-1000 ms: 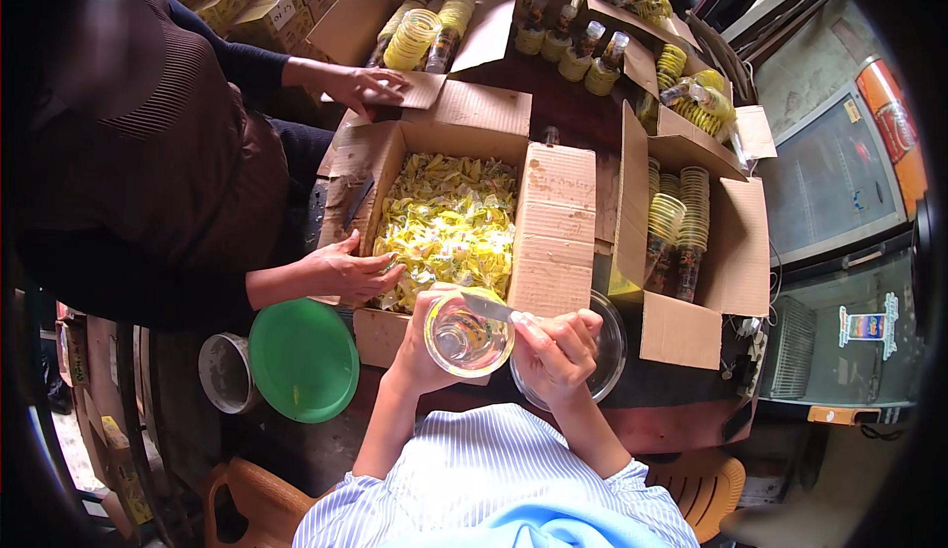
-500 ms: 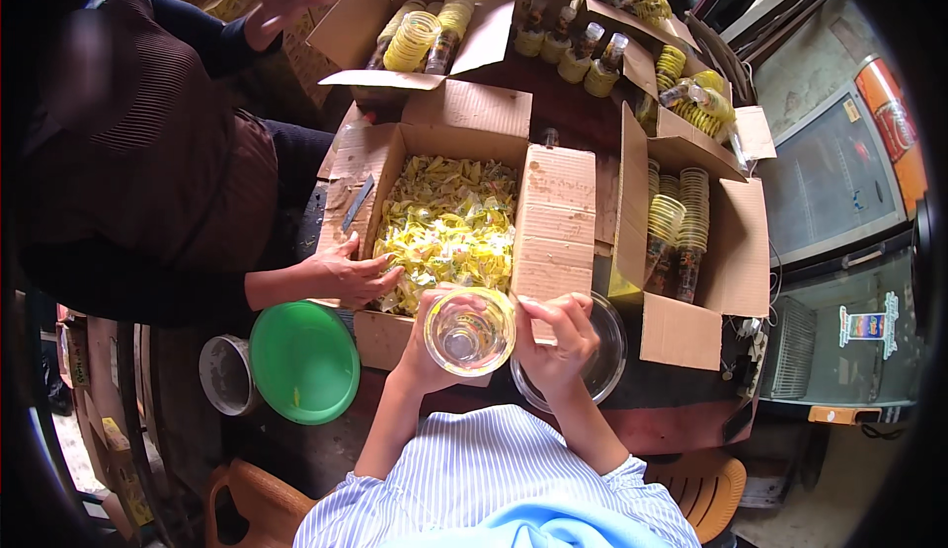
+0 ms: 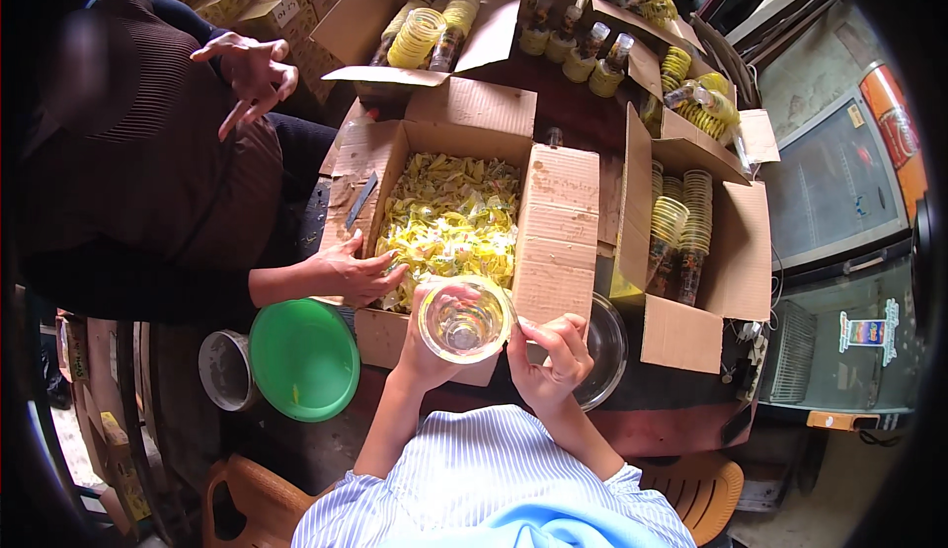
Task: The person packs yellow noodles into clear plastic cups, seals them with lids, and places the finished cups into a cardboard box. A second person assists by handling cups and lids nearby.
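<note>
A clear plastic cup (image 3: 464, 323) with a yellow-tinged rim faces up in front of my chest, and I can see down to its base. My left hand (image 3: 420, 355) wraps round its left side and holds it. My right hand (image 3: 553, 355) is closed in a pinch, thumb and forefinger at the cup's right rim; whatever lies between the fingertips is too small to tell. Just beyond the cup, an open cardboard box (image 3: 558, 222) holds many small yellow-and-clear wrapped packets (image 3: 449, 212). A co-worker's hand (image 3: 351, 270) rests at that box's left edge.
Left of my hands stand a green plastic basin (image 3: 304, 360) and a whitish tub (image 3: 225, 375). A round clear lid or dish (image 3: 602, 355) lies right of my right hand. Open boxes with stacked cups (image 3: 681, 222) and filled containers (image 3: 425, 39) stand right and behind.
The cup has shifted slightly left and up in my left hand, and my right hand has come slightly left and lower. The co-worker's other hand has dropped from the top toward their body.
</note>
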The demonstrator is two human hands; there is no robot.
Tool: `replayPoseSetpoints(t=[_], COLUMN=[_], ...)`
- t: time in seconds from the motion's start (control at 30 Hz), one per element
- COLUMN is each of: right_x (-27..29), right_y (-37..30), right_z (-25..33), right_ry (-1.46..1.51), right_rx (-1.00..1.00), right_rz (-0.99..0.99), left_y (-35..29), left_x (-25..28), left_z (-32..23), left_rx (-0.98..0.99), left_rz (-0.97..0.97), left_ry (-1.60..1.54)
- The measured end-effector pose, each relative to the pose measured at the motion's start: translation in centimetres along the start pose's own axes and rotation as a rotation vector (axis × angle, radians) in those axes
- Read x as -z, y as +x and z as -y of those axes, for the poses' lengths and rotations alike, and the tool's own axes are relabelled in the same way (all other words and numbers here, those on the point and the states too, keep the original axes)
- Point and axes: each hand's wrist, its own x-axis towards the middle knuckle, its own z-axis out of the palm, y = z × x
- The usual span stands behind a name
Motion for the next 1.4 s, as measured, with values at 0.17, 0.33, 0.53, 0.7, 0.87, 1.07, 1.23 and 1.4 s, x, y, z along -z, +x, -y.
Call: replayPoseSetpoints(t=[0.17,0.33,0.53,0.7,0.87,1.07,1.23,1.4], right_x=[0.1,-0.2,0.6,0.3,0.1,-0.2,-0.1,0.1], right_y=[0.7,0.8,0.0,-0.1,0.2,0.7,-0.1,0.6], right_z=[0.0,-0.6,0.0,0.1,0.0,0.0,-0.3,-0.3], right_ry=[-0.034,0.111,0.155,0.119,0.091,0.034,0.040,0.060], right_rx=[0.002,-0.244,-0.161,-0.126,-0.100,-0.055,-0.079,-0.119], right_rz=[0.053,0.038,0.038,0.023,0.017,0.022,0.031,0.071], left_y=[0.1,0.1,0.2,0.1,0.1,-0.1,0.0,0.0], left_x=[0.4,0.2,0.4,0.4,0.6,0.7,0.5,0.4], left_z=[-0.6,-0.4,-0.6,-0.6,-0.6,0.1,0.0,-0.6], left_rx=[-0.041,-0.021,0.048,0.027,0.021,0.040,0.052,0.061], left_rz=[0.102,0.109,0.091,0.110,0.141,0.121,0.082,0.159], left_ry=[0.151,0.055,0.004,0.029,0.045,0.002,-0.065,-0.032])
